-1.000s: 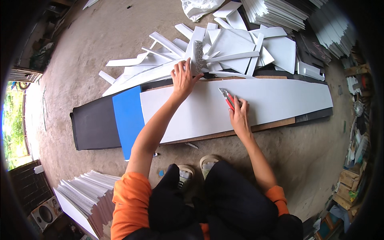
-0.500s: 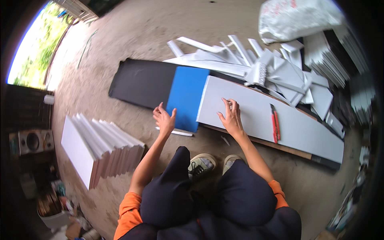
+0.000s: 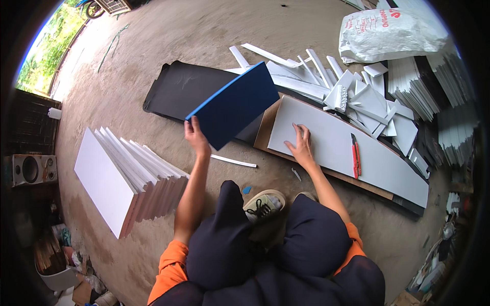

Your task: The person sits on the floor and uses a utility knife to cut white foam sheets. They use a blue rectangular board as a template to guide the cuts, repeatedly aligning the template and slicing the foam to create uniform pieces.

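Observation:
My left hand [image 3: 197, 136] grips the near left edge of a blue rectangular board [image 3: 237, 104], which is lifted and tilted above the black sheet. On the long grey-white panel [image 3: 332, 135] rests my right hand [image 3: 301, 145], its fingers bent but apart, holding nothing. That panel lies over a brown board [image 3: 267, 122], whose left end now shows. A red utility knife [image 3: 356, 157] lies on the panel, to the right of my right hand. Under these pieces, the black sheet [image 3: 196, 92] stretches out to the left.
A stack of white panels [image 3: 109, 178] stands at the left. White offcuts [image 3: 367, 104] are heaped beyond the panel, near a white sack [image 3: 390, 33] and more stacked white sheets [image 3: 416, 89]. A thin white strip [image 3: 234, 161] lies on the floor. A speaker [image 3: 34, 169] sits far left.
My left hand has taken hold of the blue board and raised it off the black sheet, tilting it. The brown board's end is uncovered. My right hand stays over the panel.

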`<control>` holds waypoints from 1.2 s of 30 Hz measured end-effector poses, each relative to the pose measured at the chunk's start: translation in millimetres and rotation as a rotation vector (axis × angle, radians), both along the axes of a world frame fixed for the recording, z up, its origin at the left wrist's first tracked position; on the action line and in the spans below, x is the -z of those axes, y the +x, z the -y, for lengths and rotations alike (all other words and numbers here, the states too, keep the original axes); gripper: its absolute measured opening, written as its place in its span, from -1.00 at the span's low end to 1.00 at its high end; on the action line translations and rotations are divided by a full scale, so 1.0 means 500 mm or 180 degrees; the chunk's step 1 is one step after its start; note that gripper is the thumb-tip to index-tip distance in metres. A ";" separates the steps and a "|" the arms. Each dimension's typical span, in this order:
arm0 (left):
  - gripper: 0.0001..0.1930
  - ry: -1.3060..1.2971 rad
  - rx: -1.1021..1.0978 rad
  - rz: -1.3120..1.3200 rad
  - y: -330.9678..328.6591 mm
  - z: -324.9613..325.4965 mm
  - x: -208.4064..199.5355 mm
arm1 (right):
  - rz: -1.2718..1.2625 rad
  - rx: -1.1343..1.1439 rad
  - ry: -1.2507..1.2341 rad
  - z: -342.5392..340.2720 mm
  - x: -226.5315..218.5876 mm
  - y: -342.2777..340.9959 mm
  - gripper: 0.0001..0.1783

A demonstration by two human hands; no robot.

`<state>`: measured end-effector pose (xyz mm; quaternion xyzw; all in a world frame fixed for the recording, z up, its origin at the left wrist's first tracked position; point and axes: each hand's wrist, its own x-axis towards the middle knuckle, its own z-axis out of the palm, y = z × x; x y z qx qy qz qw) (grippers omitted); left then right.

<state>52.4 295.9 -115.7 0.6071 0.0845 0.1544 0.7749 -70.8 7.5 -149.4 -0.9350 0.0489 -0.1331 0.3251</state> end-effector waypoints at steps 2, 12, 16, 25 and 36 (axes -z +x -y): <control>-0.69 0.0379 0.0185 0.0034 0.032 0.006 -0.054 | 0.0247 0.0349 0.0405 0.038 0.007 -0.007 -0.39; -0.65 0.0936 0.1697 -0.0869 0.118 0.177 -0.021 | -0.0271 0.2429 -0.0956 0.241 -0.017 -0.151 -0.42; -0.59 0.1212 0.2003 -0.1090 0.106 0.282 0.042 | -0.0445 0.2367 -0.1031 0.270 -0.006 -0.202 -0.38; -0.55 0.2403 0.2124 -0.1103 0.015 0.423 0.071 | -0.0128 0.2722 -0.1224 0.416 0.010 -0.290 -0.42; -0.62 0.2849 0.2573 -0.0067 -0.023 0.325 0.054 | -0.0186 0.1911 0.0872 0.307 0.011 -0.190 -0.43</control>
